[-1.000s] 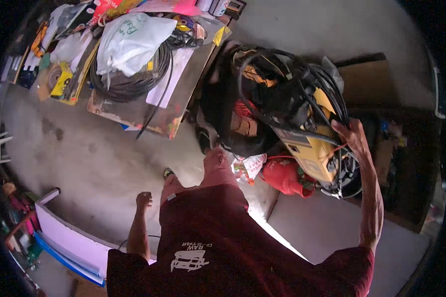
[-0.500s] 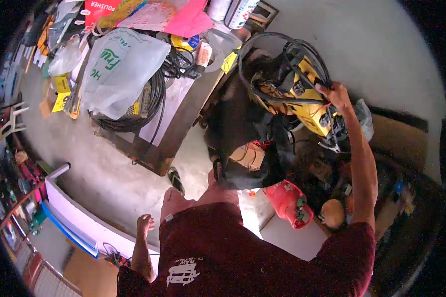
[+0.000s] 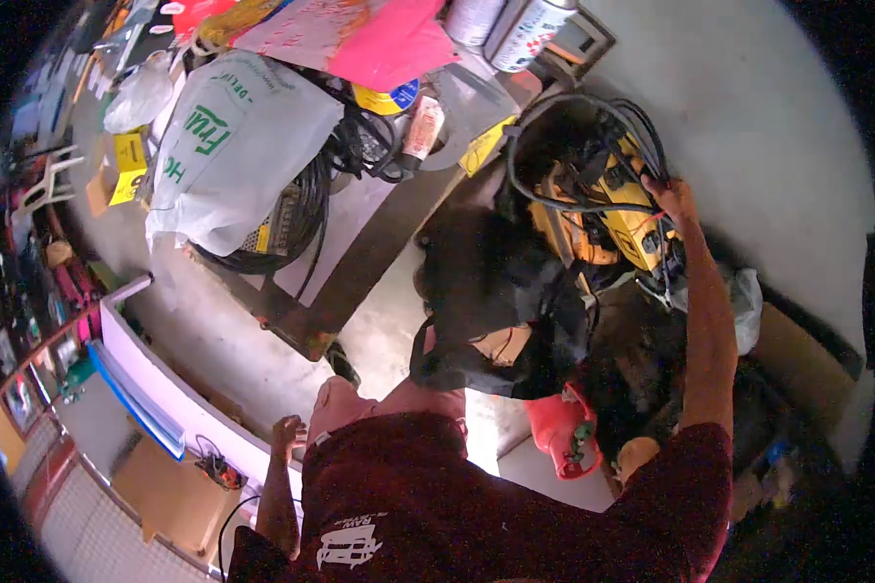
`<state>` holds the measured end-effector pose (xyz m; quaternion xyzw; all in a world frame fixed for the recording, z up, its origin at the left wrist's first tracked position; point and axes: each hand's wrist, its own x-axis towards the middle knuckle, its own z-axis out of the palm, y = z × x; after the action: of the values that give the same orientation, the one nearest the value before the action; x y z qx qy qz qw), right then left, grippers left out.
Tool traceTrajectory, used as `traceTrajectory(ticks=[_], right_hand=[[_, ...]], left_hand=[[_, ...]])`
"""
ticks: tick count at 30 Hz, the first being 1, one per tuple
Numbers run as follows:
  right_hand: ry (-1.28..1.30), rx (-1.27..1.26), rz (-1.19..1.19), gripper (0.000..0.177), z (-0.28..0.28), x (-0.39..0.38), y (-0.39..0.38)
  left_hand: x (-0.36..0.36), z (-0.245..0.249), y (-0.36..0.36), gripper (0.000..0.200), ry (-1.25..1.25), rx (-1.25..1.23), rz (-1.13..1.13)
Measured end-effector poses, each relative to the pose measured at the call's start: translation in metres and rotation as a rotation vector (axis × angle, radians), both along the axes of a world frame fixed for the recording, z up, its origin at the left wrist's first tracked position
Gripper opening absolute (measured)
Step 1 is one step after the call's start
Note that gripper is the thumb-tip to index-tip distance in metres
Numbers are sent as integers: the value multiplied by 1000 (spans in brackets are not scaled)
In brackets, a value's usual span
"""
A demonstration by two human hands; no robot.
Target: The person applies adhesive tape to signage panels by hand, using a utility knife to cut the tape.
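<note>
My right hand (image 3: pixel 675 200) reaches far out to the right, fingers closed around a loop of thick black cable (image 3: pixel 544 200). The loop lies over a yellow-and-black machine (image 3: pixel 627 209), which stands low against the wall. My left hand (image 3: pixel 288 433) hangs beside my hip, its fingers loosely apart with nothing in them. In front of my legs is a black bag (image 3: pixel 486 282) with a piece of brown cardboard (image 3: pixel 506 344) showing in its opening.
A table (image 3: pixel 360 255) at upper left carries a white plastic bag (image 3: pixel 238 146), coiled black cable (image 3: pixel 311 209) and spray cans (image 3: pixel 530 34). A red container (image 3: pixel 560 432) stands by my right leg. White low partition (image 3: pixel 180 379) runs along the left.
The view has shifted, so the table and the machine appear lower and further right. My right hand keeps its hold on the cable; my left hand stays low beside me.
</note>
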<state>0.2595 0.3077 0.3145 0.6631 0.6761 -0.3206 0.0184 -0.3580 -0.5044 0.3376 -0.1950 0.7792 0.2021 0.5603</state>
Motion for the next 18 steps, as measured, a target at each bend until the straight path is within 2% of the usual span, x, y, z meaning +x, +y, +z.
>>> traceTrajectory(ticks=[1, 4, 6, 8, 9, 10, 11, 13, 14, 15, 18], right_hand=[[-109, -82, -63, 61, 11, -16, 0], [153, 106, 16, 51, -82, 57, 31], [228, 111, 22, 44, -119, 87, 52], [109, 137, 51, 41, -123, 79, 47], [-45, 178, 73, 42, -108, 68, 44], [-202, 220, 97, 42, -111, 76, 48], [-26, 86, 40, 53, -117, 83, 47], [-259, 208, -3, 59, -82, 53, 25], [-376, 270, -25, 63, -65, 41, 16], [-229, 350, 102, 66, -70, 53, 16], [-251, 743, 159, 57, -40, 22, -2]], left_hand=[[10, 8, 11, 30, 43, 28, -53], [33, 16, 38, 24, 135, 19, -170], [25, -10, 6, 25, 175, 180, -356], [17, -41, -32, 26, 417, 430, -926], [13, -56, -41, 26, 543, 497, -1108], [17, -47, -30, 28, 445, 457, -1009], [21, -39, -19, 30, 357, 411, -909], [23, -24, 17, 36, 53, 225, -157], [21, -25, 26, 37, 66, 195, -162], [18, -28, 34, 39, 79, 167, -167], [14, -16, 65, 42, 119, 136, -146]])
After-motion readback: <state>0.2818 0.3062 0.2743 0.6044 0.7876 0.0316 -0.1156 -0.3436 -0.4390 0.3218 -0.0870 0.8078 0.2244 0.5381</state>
